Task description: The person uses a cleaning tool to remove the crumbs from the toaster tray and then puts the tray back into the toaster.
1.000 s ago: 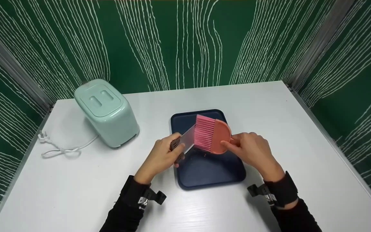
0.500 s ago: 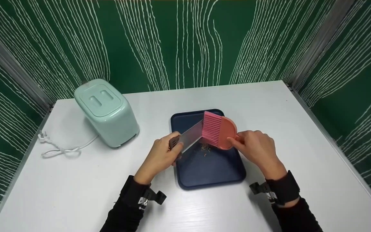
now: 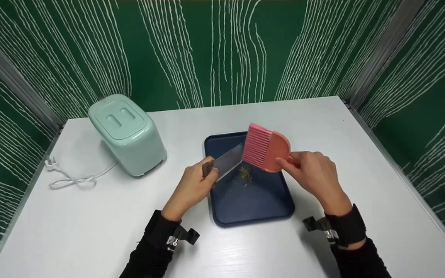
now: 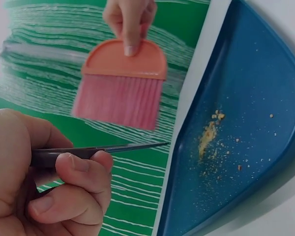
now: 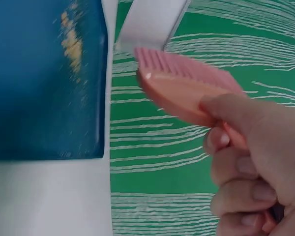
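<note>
**Brush and flat metal blade held over a tray of crumbs**

Nearest me are two black sleeves, cut off below the head view, each with a dark strap and small camera at the wrist. The left hand curls round the blade's dark handle, covering most of it, its thumb laid along the side. The right hand pinches the short handle of the coral brush, thumb against the rounded body, pink bristles facing the left hand. Blade and bristles meet just between the hands; I can't tell if they touch. In the right wrist view the blade runs off the top, and a small dark patch under the fingers is hard to make out.

Below and between both hands lies the dark blue tray, a little heap of yellowish crumbs on it, finer specks scattered round. Brush and blade hide part of its far half.

Beyond the left hand, off to its left and well apart from the tray, stands a mint-green appliance, its white cord looped beside it and the plug lying loose on the white table. Farthest off, past both hands, rise green panels streaked with white lines.
</note>
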The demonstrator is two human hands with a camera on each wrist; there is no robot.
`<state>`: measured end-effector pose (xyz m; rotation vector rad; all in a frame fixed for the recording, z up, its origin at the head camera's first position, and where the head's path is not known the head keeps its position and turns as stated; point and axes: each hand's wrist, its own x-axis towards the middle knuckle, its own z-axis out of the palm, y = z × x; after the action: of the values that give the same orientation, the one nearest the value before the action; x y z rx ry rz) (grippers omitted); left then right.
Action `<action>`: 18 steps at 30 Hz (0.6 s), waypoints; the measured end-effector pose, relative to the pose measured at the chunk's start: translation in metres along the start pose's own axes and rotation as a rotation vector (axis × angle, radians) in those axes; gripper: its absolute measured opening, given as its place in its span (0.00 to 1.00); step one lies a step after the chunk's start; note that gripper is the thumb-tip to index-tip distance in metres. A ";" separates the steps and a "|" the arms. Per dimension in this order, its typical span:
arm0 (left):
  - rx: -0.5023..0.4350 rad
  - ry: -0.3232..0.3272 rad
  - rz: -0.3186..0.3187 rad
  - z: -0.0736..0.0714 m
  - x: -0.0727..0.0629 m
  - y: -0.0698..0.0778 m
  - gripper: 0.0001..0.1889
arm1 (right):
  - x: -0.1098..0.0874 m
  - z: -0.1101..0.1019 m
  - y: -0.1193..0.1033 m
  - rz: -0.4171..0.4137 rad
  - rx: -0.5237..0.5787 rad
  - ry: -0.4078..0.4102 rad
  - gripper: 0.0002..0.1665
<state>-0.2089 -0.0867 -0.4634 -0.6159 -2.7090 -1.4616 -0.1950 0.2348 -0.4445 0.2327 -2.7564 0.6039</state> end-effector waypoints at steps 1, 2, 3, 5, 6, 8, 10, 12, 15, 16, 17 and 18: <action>-0.013 0.001 -0.007 0.000 0.000 0.000 0.07 | 0.000 0.000 -0.003 -0.022 0.016 0.002 0.36; -0.027 0.000 -0.016 0.000 0.000 0.000 0.08 | 0.000 0.000 -0.005 -0.048 0.035 0.003 0.35; -0.041 0.001 -0.022 0.000 0.000 0.000 0.09 | 0.000 0.001 -0.008 -0.077 0.054 0.005 0.35; -0.065 0.003 -0.033 0.000 0.000 0.000 0.10 | 0.000 0.004 -0.012 -0.142 0.096 0.009 0.31; -0.071 0.003 -0.034 0.000 0.000 -0.001 0.10 | 0.000 0.007 -0.014 -0.177 0.117 0.016 0.30; -0.082 0.003 -0.038 0.000 0.000 0.000 0.10 | 0.000 0.013 -0.016 -0.242 0.153 0.027 0.25; -0.094 0.002 -0.045 0.001 0.001 0.000 0.09 | -0.001 0.018 -0.018 -0.284 0.180 0.022 0.21; -0.101 0.000 -0.051 0.001 0.001 0.001 0.09 | -0.001 0.023 -0.019 -0.303 0.199 0.007 0.19; -0.108 0.002 -0.054 0.001 0.000 0.001 0.08 | -0.001 0.027 -0.020 -0.306 0.193 -0.017 0.18; -0.110 0.002 -0.052 0.001 0.000 0.001 0.08 | -0.002 0.027 -0.020 -0.307 0.180 -0.018 0.18; -0.112 0.002 -0.050 0.001 0.001 0.001 0.08 | -0.002 0.028 -0.019 -0.310 0.167 -0.014 0.19; -0.115 0.001 -0.049 0.002 0.001 0.001 0.08 | -0.002 0.028 -0.019 -0.313 0.149 -0.008 0.22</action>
<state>-0.2089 -0.0846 -0.4633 -0.5556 -2.6726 -1.6378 -0.1968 0.2059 -0.4626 0.6861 -2.6057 0.7209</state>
